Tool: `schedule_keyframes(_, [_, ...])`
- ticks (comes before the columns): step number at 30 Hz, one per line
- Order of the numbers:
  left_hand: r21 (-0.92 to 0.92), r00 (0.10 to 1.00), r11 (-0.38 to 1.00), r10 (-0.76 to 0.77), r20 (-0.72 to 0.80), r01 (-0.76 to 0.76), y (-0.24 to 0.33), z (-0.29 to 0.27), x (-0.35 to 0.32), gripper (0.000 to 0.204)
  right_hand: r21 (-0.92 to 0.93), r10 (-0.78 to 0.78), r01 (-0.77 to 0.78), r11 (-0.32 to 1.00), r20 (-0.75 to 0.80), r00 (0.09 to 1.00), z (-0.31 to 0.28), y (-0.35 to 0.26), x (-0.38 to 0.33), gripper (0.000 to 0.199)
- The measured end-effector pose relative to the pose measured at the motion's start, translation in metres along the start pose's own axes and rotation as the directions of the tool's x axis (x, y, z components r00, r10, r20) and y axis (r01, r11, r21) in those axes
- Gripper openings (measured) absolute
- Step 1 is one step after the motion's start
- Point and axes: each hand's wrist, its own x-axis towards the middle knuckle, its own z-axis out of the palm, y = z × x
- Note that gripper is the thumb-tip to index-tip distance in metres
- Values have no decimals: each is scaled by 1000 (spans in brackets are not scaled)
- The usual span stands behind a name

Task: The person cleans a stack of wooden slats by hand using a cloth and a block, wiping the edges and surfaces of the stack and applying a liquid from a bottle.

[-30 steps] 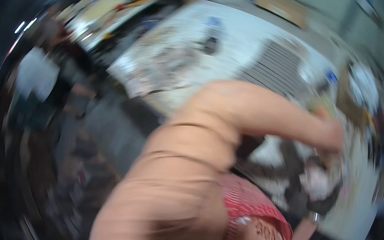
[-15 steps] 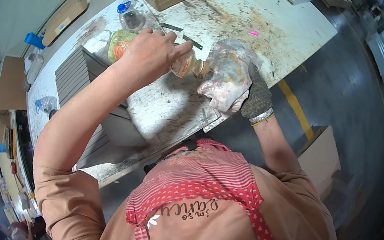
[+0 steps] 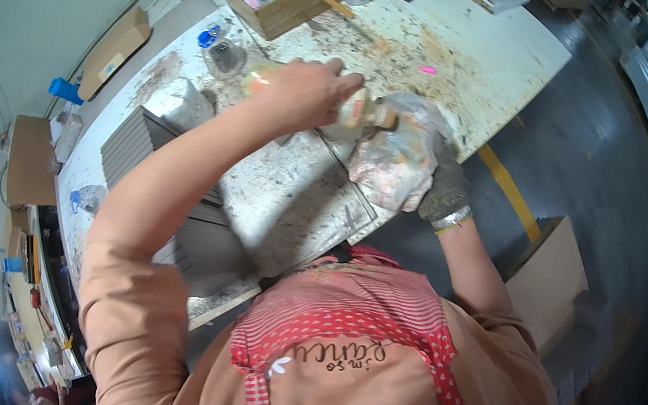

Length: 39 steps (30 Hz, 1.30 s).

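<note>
The left hand [image 3: 306, 94] holds a bottle [image 3: 352, 114] tipped on its side, its neck right by a crumpled, dirty rag [image 3: 395, 164]. The right hand [image 3: 448, 183], in a dark glove, holds the rag. Grey ridged pieces [image 3: 128, 145] and a wooden box [image 3: 290, 17] sit on the messy white desk [image 3: 496, 69].

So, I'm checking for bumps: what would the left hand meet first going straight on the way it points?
Probably the crumpled, stained whitish wad in the gloved right hand; the bottle in the left hand would lead, and whether they touch is unclear.
</note>
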Motion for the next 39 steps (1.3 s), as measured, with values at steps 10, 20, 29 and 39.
schedule_keyframes(10, [-843, 812, 538, -493, -311, 4, -49, 112, 133, 84, -362, -76, 71, 929, 0, 997, -3, -38, -38, 60])
schedule_keyframes(20, [-729, 840, 617, -532, -110, 296, -70, 138, 140, 96, -243, -45, -22, 970, -269, 962, -6, -15, -44, 57])
schedule_keyframes(29, [-820, 735, 554, -613, -289, 140, -98, -80, -253, 53, -206, 180, -190, 960, -66, 982, 33, 22, -2, 54])
schedule_keyframes(39, [-993, 365, 50, -931, -7, 109, 51, 141, -442, 125, -519, 87, 1, 855, 145, 985, 123, 56, 18, 47])
